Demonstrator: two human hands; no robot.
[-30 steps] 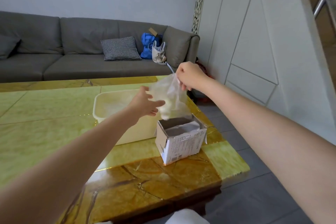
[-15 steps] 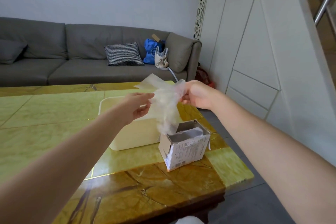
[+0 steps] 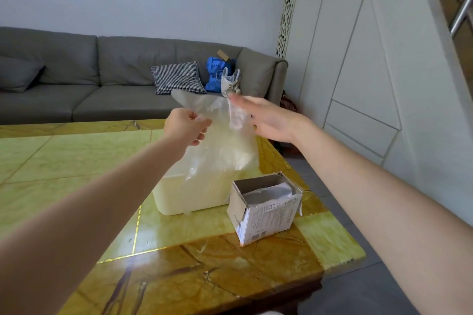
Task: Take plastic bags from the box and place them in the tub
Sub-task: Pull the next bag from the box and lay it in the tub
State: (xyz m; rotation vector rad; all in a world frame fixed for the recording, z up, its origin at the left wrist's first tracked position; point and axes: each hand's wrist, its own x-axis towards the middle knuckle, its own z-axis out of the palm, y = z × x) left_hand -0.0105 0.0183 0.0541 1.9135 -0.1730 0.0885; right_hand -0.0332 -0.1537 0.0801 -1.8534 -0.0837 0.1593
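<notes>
Plastic bag (image 3: 225, 140) at frame centre looks light, limp and slippery, so my left hand (image 3: 185, 124) pinches its top edge above the tub (image 3: 179, 194) while my right hand (image 3: 268, 120) stays flat and open beside it.

Bright, even daylight indoors; I see no hard shadows. Soft glare streaks on the glossy table (image 3: 179, 250) near its front edge. Right hand (image 3: 268, 120) fingertips motion-blurred. Wide-angle bending stretches both forearms and the wall panels (image 3: 358, 71) at the edges.
</notes>
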